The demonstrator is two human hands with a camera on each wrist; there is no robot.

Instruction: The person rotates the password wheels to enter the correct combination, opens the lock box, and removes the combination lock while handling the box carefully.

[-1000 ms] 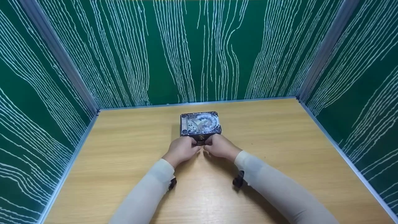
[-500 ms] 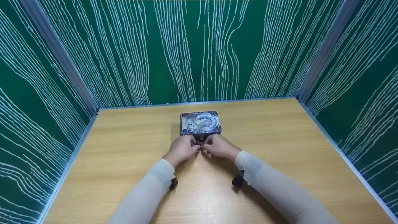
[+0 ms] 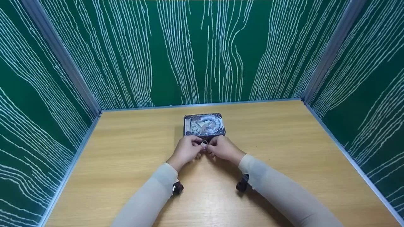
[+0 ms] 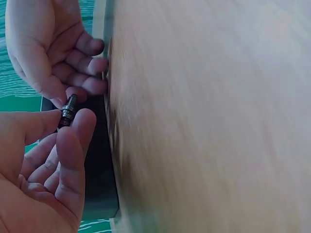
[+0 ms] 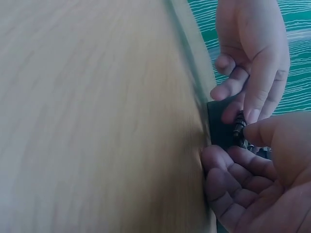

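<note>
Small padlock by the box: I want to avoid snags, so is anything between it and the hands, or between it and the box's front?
Nothing visible: the left hand and right hand both pinch the small padlock directly, and no separate object shows between it and the box, though the hands partly hide the box's front.

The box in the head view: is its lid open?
No, the lid lies flat over the top of the box, closed.
</note>
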